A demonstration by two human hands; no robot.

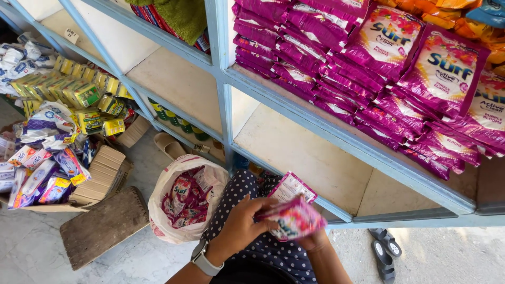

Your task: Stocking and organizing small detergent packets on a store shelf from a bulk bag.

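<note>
1. The pale blue painted shelving unit (pixel 336 134) fills most of the view. Its upper right compartment is crammed with a slumping stack of shiny purple-and-pink plastic sachets (pixel 368 68), and the lowest ones hang right over the front edge. My guess: nudge that stack while adding more and the front rows slide off.

2. The lower shelf board (pixel 300 152) below it shows bare beige surface, with one loose pink sachet (pixel 292 186) perched at its front edge, half over the lip. It looks like it could tip off with a bump.

3. The white plastic sack (pixel 184 202) sits on the pale tiled floor (pixel 37 247) by the person's polka-dot knee, mouth open, with more pink sachets inside. It's floppy, so it may sag shut or spill.

4. The open brown cardboard box (pixel 100 179) at the left edge of the floor overflows with small mixed packets; it's well apart from the hands.

5. The left hand (pixel 239 229), with a pale wristband, is closed on a blurred bundle of pink sachets (pixel 292 220), and the right hand (pixel 314 241) grips it from beneath. The bundle is held over the lap, just in front of the lower shelf's edge. Slick packets held in a bunch look liable to slip out.
</note>
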